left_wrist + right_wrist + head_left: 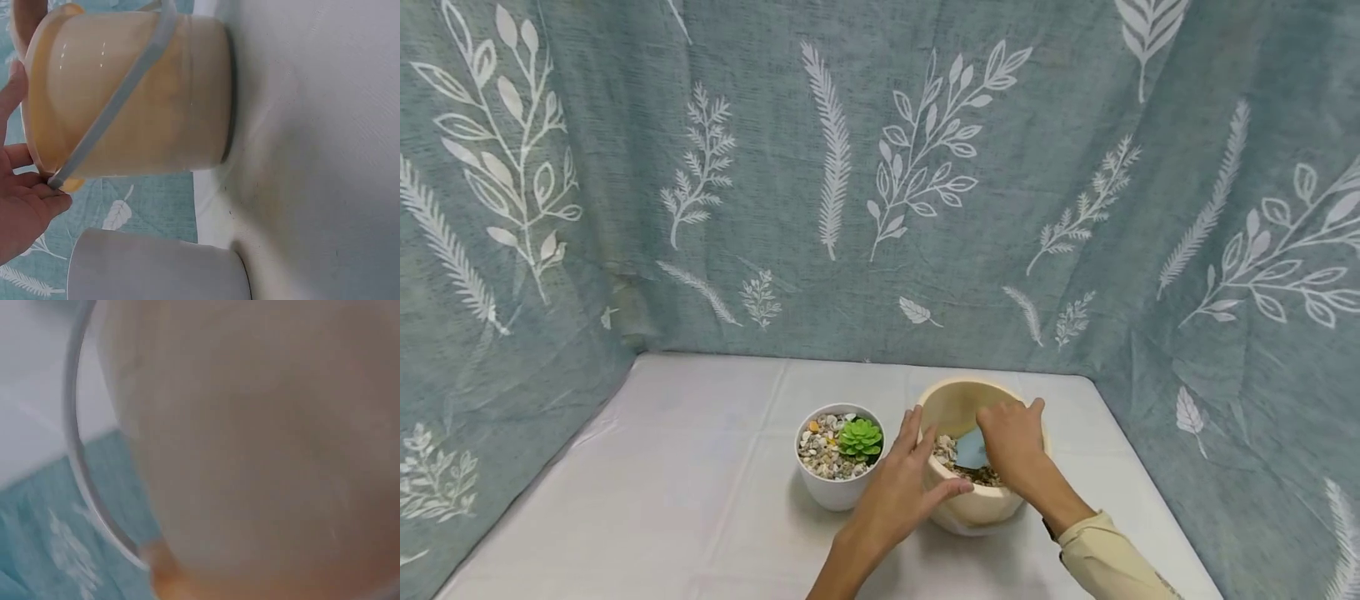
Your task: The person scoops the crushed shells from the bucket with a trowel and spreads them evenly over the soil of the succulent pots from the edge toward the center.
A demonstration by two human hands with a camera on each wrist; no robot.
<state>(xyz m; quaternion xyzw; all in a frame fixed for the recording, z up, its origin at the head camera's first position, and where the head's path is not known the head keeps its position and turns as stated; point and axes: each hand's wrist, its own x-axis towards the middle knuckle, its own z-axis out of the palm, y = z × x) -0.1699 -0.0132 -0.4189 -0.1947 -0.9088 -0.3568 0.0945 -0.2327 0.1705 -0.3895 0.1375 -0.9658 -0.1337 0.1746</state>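
Observation:
A cream bucket point(955, 517) stands on the table with small stones or chips point(945, 450) inside. My left hand point(898, 492) rests against its rim, thumb along the near side and fingers spread on the left. In the left wrist view, its fingertips touch the rim by the end of the grey bail handle point(119, 97). My right hand point(1011, 437) reaches into the bucket, gripping a light blue scoop point(972, 450) whose blade touches the contents. The scoop's handle is hidden by the hand. Blurred bucket wall point(250, 437) fills most of the right wrist view.
Just left of the bucket stands a white pot point(835, 493) holding pebbles and a green succulent point(860, 438). A white cloth point(647, 483) covers the table. Teal leaf-print curtains point(775, 167) hang at the back and both sides.

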